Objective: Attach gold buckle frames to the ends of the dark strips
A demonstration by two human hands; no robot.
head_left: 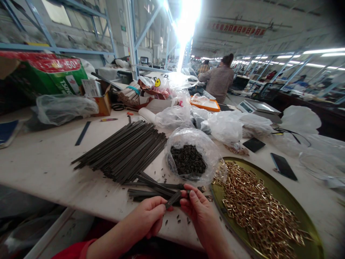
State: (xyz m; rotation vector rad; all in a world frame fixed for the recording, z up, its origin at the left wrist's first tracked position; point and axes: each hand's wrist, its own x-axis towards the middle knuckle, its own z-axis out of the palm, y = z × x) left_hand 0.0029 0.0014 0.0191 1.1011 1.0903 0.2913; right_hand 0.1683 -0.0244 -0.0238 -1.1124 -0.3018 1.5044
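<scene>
My left hand (149, 216) and my right hand (196, 208) meet at the near edge of the white table (45, 165). Both pinch one dark flat strip (174, 199) between thumb and fingers, the left at its near end, the right at its far end. Just beyond lie a few loose dark strips (151, 187) and a large fanned pile of the same strips (126, 149). A clear bag of small dark pieces (188, 160) sits behind my right hand. To the right is a round olive tray (285, 198) filled with gold-coloured metal clips (258, 208).
Tiny dark bits dot the table near my hands. Clear plastic bags (226, 126), two dark phones (283, 166), a scale (258, 108), cardboard boxes (102, 102) and a green box (48, 77) crowd the back. Another person (218, 81) works farther away, back turned.
</scene>
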